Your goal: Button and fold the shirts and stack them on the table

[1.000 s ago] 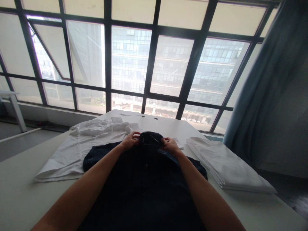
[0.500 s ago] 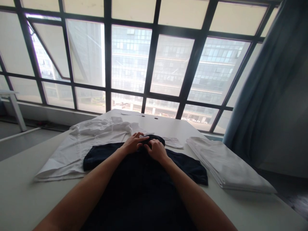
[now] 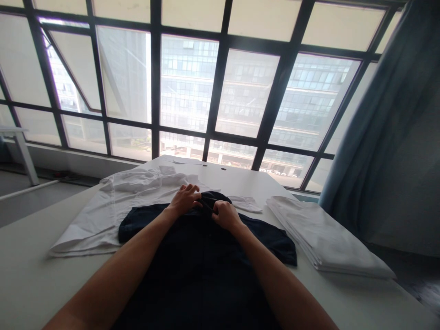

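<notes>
A dark navy short-sleeved shirt (image 3: pixel 202 275) lies spread on the table, its collar (image 3: pixel 216 198) at the far end and a sleeve out to each side. On the left of the collar, my left hand (image 3: pixel 184 200) pinches the cloth, its other fingers lifted and bent. My right hand (image 3: pixel 227 215) is closed on the right side of the neck opening, with the fingertips partly hidden in the fabric. Between both hands the collar stands slightly raised and parted.
Rumpled white garments (image 3: pixel 92 215) lie to the left, partly beneath the navy shirt. A folded white cloth stack (image 3: pixel 330 233) rests on the white table (image 3: pixel 30 275) at right. Windows (image 3: pixel 189 82) stand behind, and a blue-grey curtain (image 3: pixel 374 137) hangs at right.
My hands have drawn apart at the collar, the left one moving a little to the left. The neck opening now shows wider between them.
</notes>
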`<state>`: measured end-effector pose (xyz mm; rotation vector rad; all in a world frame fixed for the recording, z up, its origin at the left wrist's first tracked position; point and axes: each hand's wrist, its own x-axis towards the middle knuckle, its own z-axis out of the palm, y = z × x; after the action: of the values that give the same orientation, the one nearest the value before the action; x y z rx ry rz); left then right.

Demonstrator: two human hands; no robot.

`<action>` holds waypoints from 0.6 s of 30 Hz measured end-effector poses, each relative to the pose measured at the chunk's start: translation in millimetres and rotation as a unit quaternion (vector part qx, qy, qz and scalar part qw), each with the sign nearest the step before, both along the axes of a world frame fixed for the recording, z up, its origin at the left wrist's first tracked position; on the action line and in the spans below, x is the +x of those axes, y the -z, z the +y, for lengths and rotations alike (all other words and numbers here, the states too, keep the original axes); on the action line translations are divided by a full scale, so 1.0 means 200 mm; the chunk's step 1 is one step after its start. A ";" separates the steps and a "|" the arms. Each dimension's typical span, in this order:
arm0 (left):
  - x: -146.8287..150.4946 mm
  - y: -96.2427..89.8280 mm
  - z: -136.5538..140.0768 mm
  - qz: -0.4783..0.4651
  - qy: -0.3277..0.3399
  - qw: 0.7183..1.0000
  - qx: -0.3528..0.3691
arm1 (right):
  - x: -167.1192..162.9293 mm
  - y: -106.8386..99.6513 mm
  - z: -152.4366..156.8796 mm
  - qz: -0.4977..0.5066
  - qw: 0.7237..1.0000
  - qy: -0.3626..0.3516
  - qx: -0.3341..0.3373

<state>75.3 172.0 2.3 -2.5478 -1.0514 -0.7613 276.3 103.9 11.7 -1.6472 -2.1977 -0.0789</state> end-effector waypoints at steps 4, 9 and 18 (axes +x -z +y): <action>0.03 -0.02 -0.03 0.039 -0.025 0.998 0.036 | 0.00 0.01 0.00 -0.004 1.000 0.005 -0.009; 0.06 -0.03 -0.05 0.027 -0.021 0.999 0.038 | 0.02 0.02 0.01 0.010 0.999 0.012 -0.030; 0.05 -0.05 -0.05 0.060 0.023 0.998 -0.001 | 0.11 -0.02 0.02 0.032 0.997 -0.049 -0.050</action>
<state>85.0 161.8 11.7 -2.5919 -0.9591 -0.6091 297.5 107.8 16.3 -1.5663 -2.2631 0.1116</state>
